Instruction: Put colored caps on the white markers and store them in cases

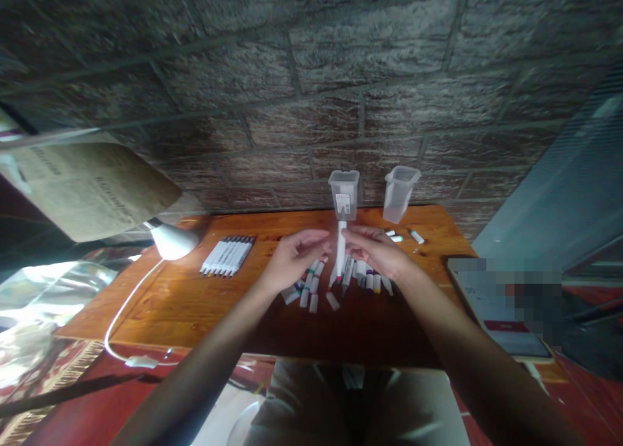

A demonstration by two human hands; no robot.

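My right hand (377, 248) pinches a white marker (341, 248) between thumb and fingers, holding it nearly upright above the table. A red part shows at the marker's lower end. Just left of it is my left hand (299, 254), its fingers curved and apart, with nothing visible in them; whether its fingertips touch the marker is unclear. Under and between both hands lies a loose pile of white markers (305, 297) and caps (332, 300), some with coloured bands. My hands hide part of the pile.
A neat row of markers (226, 256) lies at left, near a white lamp (172, 240) with a cord. Two clear plastic containers (343, 187) (400, 193) stand by the brick wall. Small pieces (416, 237) lie back right; a tablet (501, 309) rests at the right edge.
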